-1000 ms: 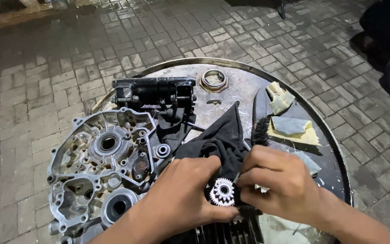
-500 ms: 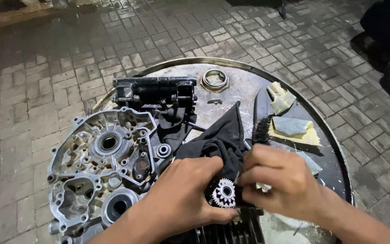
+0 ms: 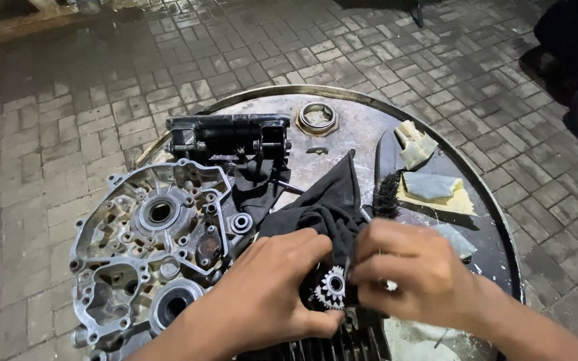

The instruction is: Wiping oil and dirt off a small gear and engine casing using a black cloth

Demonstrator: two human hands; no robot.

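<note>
Nearest the camera, the small toothed gear [image 3: 332, 289] sits lower between the two hands than it did a second ago, and more of its teeth are hidden by the black rag [image 3: 326, 210]; the wiping has shifted round the part, so cleaning seems to be in progress rather than finished. The left hand [image 3: 269, 287] curls around the gear from the left, thumb beneath, fingers pressed together over the cloth. The right hand [image 3: 413, 274] meets it from the right, fingers bunched and pinching rag against the gear. Both forearms come in low over the round metal worktop [image 3: 356, 127]. Further left lies the grey engine crankcase half [image 3: 152, 247], beyond it a black metal part [image 3: 225, 137].
</note>
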